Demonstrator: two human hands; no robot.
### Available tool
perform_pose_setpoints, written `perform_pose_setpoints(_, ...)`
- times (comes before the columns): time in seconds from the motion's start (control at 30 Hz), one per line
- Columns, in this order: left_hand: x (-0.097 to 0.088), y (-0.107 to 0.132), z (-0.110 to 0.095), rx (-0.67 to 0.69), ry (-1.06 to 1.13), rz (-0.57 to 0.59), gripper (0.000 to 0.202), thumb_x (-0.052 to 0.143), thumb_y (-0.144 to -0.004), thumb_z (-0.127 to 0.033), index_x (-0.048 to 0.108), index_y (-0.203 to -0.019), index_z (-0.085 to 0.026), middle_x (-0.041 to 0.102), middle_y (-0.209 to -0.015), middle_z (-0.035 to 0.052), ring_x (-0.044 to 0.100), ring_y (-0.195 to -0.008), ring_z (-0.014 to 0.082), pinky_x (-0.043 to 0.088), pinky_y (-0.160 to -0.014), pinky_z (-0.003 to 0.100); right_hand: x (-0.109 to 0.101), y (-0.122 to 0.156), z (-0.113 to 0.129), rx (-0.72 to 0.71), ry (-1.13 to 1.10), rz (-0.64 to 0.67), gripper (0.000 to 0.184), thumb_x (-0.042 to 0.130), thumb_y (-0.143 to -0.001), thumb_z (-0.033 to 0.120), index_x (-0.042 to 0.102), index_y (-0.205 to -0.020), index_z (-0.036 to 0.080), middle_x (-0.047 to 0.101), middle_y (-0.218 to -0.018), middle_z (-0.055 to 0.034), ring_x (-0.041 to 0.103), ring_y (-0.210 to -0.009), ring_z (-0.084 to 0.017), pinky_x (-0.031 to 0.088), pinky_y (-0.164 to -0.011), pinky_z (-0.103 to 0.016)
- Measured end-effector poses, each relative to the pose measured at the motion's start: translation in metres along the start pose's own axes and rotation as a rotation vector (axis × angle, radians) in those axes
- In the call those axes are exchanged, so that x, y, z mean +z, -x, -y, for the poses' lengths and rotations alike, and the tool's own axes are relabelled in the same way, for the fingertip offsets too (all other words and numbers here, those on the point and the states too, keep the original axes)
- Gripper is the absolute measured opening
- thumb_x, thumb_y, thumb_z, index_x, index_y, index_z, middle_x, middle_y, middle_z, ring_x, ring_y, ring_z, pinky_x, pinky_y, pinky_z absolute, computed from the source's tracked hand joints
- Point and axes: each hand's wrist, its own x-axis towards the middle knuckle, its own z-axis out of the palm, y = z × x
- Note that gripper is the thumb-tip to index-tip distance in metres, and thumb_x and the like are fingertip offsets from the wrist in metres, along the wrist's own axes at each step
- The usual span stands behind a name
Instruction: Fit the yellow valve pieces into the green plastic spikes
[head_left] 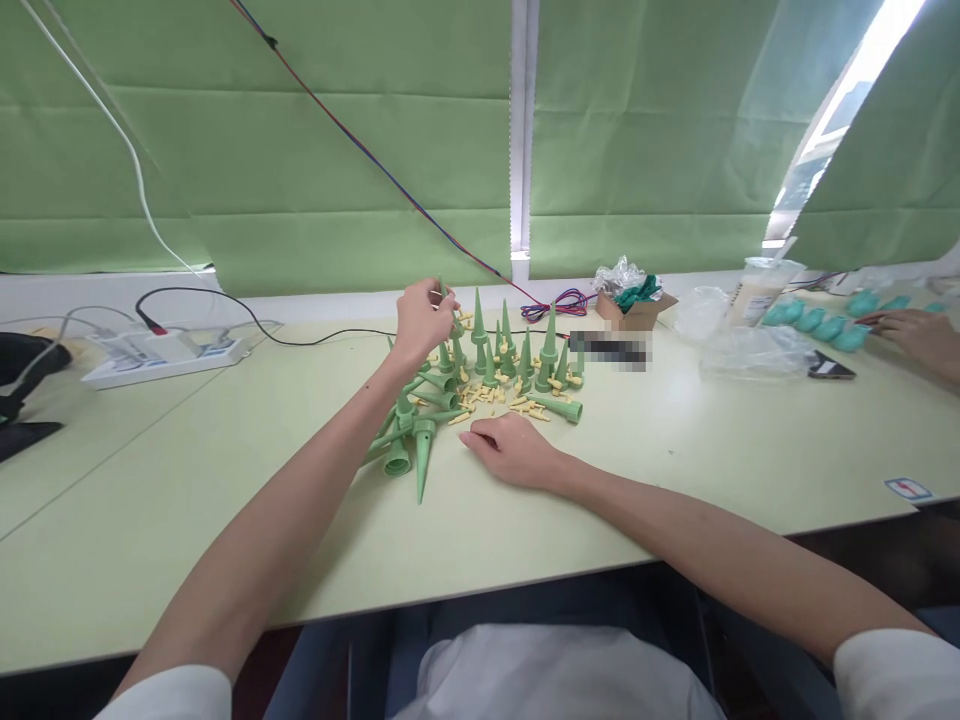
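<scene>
Many green plastic cone spikes [480, 360] stand and lie in a cluster on the pale table [225, 480], with several small yellow pieces [487, 395] scattered among them. My left hand [421, 318] is raised over the far left of the cluster, its fingers pinched round the tip of a green cone [448, 305]. My right hand [511, 447] rests on the table just in front of the yellow pieces, fingers curled loosely, with one fingertip reaching toward a piece. Whether it holds anything I cannot make out.
A white power strip [161, 352] with cables lies at the left. A small cardboard box [634, 305] with plastic wrap, clear bags [750, 345] and teal parts [814, 322] sit at the back right. Another person's hand [919, 335] is at the far right. Green blinds hang behind.
</scene>
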Motion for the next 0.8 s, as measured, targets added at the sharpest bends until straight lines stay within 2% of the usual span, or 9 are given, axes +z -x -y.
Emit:
perform_pose_setpoints(0.3, 0.007, 0.004, 0.018, -0.13, -0.055, 0.115, 0.01, 0.056, -0.087, -0.014, 0.054, -0.077, -0.016, 0.07, -0.079, 0.0065, 0.062, -0.049, 0.0121, 0.05, -0.048, 0.023, 0.0, 0.0, 0.0, -0.002, 0.026, 0.019, 0.042, 0.044, -0.099, 0.032, 0.039, -0.059, 0.018, 0.043, -0.056, 0.0029, 0.031, -0.055, -0.011, 0.023, -0.059, -0.026)
perform_pose_setpoints(0.47, 0.002, 0.007, 0.015, -0.166, -0.11, 0.152, 0.012, 0.059, -0.088, -0.02, 0.056, -0.077, -0.016, 0.07, -0.078, 0.0067, 0.065, -0.052, 0.0144, 0.05, -0.049, 0.024, -0.001, 0.0, 0.0, 0.006, 0.047, 0.034, 0.042, 0.045, -0.1, 0.032, 0.044, -0.06, 0.018, 0.045, -0.058, 0.0025, 0.033, -0.056, -0.011, 0.024, -0.06, -0.026)
perform_pose_setpoints(0.53, -0.004, 0.011, 0.009, -0.166, -0.179, 0.189, 0.008, 0.062, -0.085, -0.023, 0.059, -0.084, -0.015, 0.072, -0.084, 0.0074, 0.064, -0.052, 0.0141, 0.051, -0.051, 0.025, -0.001, 0.001, 0.0, 0.008, 0.045, 0.038, 0.041, 0.045, -0.099, 0.031, 0.044, -0.06, 0.018, 0.045, -0.058, 0.0027, 0.034, -0.056, -0.011, 0.024, -0.06, -0.026)
perform_pose_setpoints(0.63, -0.015, 0.02, 0.004, -0.17, -0.305, 0.223, 0.028, 0.066, -0.081, -0.022, 0.059, -0.106, -0.014, 0.072, -0.101, 0.0102, 0.063, -0.052, 0.0129, 0.05, -0.053, 0.026, 0.0, 0.001, 0.0, 0.004, 0.038, 0.034, 0.042, 0.045, -0.099, 0.031, 0.039, -0.06, 0.018, 0.043, -0.057, 0.0033, 0.032, -0.055, -0.011, 0.024, -0.06, -0.026)
perform_pose_setpoints(0.67, -0.018, 0.023, 0.004, -0.161, -0.375, 0.229, 0.03, 0.067, -0.079, -0.021, 0.059, -0.108, -0.014, 0.07, -0.105, 0.0111, 0.062, -0.053, 0.0129, 0.049, -0.053, 0.027, 0.0, 0.001, 0.0, 0.002, 0.036, 0.032, 0.042, 0.045, -0.099, 0.032, 0.037, -0.06, 0.018, 0.043, -0.056, 0.0035, 0.031, -0.055, -0.011, 0.023, -0.06, -0.026)
perform_pose_setpoints(0.73, -0.021, 0.03, 0.007, -0.108, -0.513, 0.276, 0.024, 0.069, -0.076, -0.021, 0.063, -0.098, -0.015, 0.07, -0.098, 0.0103, 0.062, -0.057, 0.0153, 0.048, -0.057, 0.029, 0.0, 0.001, 0.0, 0.001, 0.034, 0.03, 0.043, 0.045, -0.099, 0.032, 0.034, -0.06, 0.018, 0.041, -0.056, 0.0038, 0.03, -0.055, -0.011, 0.023, -0.059, -0.026)
perform_pose_setpoints(0.8, -0.021, 0.035, 0.013, -0.088, -0.585, 0.361, 0.016, 0.072, -0.073, -0.025, 0.064, -0.084, -0.017, 0.067, -0.078, 0.0074, 0.063, -0.063, 0.0197, 0.046, -0.057, 0.029, 0.0, 0.001, 0.0, 0.001, 0.035, 0.029, 0.043, 0.045, -0.098, 0.032, 0.033, -0.06, 0.018, 0.04, -0.055, 0.0041, 0.029, -0.055, -0.011, 0.022, -0.059, -0.026)
